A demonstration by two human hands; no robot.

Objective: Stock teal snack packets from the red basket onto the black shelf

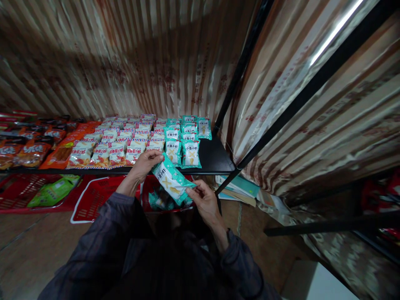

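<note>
Teal-and-white snack packet [170, 180], one: held tilted in front of shelf edge, printed face up, above red basket [179, 210] containing more teal packets. Left hand [146, 163]: thumb and fingers closed on packet's upper end. Right hand [204, 200]: pinching lower end. Black shelf [215, 156]: teal packets [191, 153] in rows at right; red-and-white packets [117, 154], centre; orange packets [62, 154] farther left. Green bag [54, 191]: below shelf, far left.

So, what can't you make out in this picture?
All in the head view:
The red basket's full contents: hidden by the teal packet and shadow.
Leftmost snack bags: cut off by the left edge.
Red items at right: dim, cut by the right edge.
Teal packet's fine print: too small.
</note>
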